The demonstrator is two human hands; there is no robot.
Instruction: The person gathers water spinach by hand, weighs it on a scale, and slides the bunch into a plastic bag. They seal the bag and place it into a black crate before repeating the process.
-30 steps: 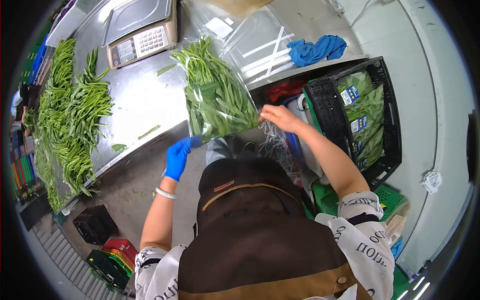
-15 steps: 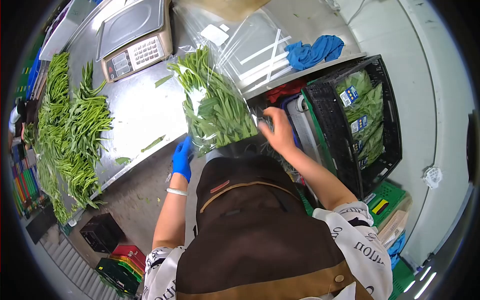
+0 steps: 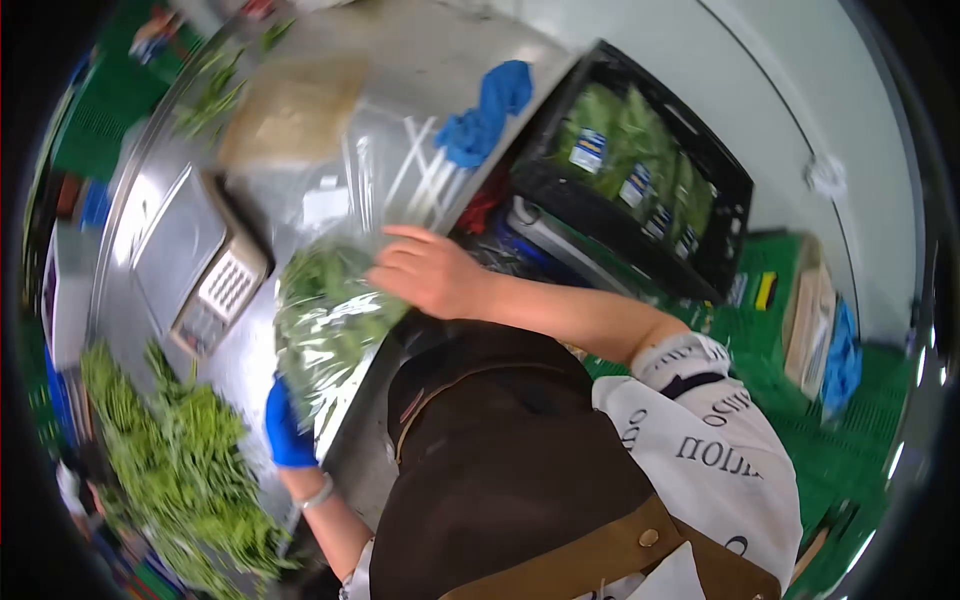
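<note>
Two hands grip the bag of greens (image 3: 325,325) in the head view: the blue-gloved left hand (image 3: 287,432) closed round its lower end, the bare right hand (image 3: 425,275) clasping its top. The bag lies at the edge of the steel table (image 3: 430,55), just beside the scale (image 3: 205,275).

L hand (image 3: 288,432), in a blue rubber glove, is sitting low & close to the body, fingers too blurred to read the grip. L forearm is running down & back, a thin pale bracelet (image 3: 318,492) circling the wrist. Bare R hand (image 3: 425,272) is reaching forward across the chest, palm down, fingers loosely spread & slightly bent, R forearm stretching out nearly straight.
</note>
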